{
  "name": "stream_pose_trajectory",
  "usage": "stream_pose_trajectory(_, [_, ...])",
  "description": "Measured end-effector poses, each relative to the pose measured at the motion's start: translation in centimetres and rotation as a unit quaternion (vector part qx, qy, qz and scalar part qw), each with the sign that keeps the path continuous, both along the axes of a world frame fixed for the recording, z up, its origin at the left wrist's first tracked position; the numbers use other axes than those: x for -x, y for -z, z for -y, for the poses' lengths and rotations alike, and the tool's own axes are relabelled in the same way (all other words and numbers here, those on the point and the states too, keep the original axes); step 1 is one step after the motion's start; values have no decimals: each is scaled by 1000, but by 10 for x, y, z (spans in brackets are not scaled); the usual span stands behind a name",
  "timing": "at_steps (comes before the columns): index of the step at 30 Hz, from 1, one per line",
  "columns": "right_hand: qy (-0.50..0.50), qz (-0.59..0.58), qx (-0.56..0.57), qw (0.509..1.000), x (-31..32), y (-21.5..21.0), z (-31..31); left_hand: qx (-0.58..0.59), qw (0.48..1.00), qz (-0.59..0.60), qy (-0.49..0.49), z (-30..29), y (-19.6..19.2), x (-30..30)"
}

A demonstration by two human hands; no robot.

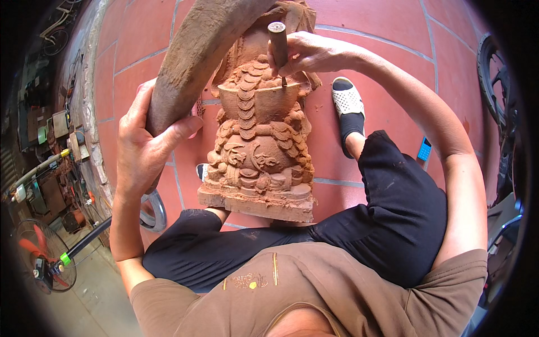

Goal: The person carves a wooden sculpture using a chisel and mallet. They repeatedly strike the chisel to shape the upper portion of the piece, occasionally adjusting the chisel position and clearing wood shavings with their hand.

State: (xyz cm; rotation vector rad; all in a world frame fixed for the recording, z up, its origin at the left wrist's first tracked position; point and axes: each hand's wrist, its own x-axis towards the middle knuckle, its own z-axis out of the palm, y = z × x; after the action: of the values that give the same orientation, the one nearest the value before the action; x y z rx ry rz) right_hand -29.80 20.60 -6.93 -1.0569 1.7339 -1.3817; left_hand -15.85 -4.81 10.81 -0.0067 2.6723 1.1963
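A reddish-brown wood carving (261, 151) lies between my legs, worked with rows of coins, rounded shapes and a bowl-like form, and dusted with wood powder. My right hand (311, 51) is closed around the handle of a chisel (279, 45), held upright with its tip at the rim of the bowl form. My left hand (137, 132) grips a thick, curved wooden mallet (193, 64). It slants up across the far left part of the carving, hiding some of it, and its far end runs out of the picture.
Red tiles (387, 56) make up the floor. A blue phone-like object (424, 149) lies right of my knee. A wheel (494, 84) stands at the right edge. On the left are a fan (42, 253) with orange blades and cluttered tools (59, 126). My foot wears a white slipper (347, 101).
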Motion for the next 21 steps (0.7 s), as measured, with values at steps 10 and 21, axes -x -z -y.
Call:
stream_pose_trajectory(10, [64, -31, -55, 996, -5, 3, -3, -15, 999, -29, 6, -6, -1, -1])
stream_pose_trajectory(21, [137, 23, 50, 989, -2, 8, -1, -1, 1000, -19, 4, 0, 3, -1])
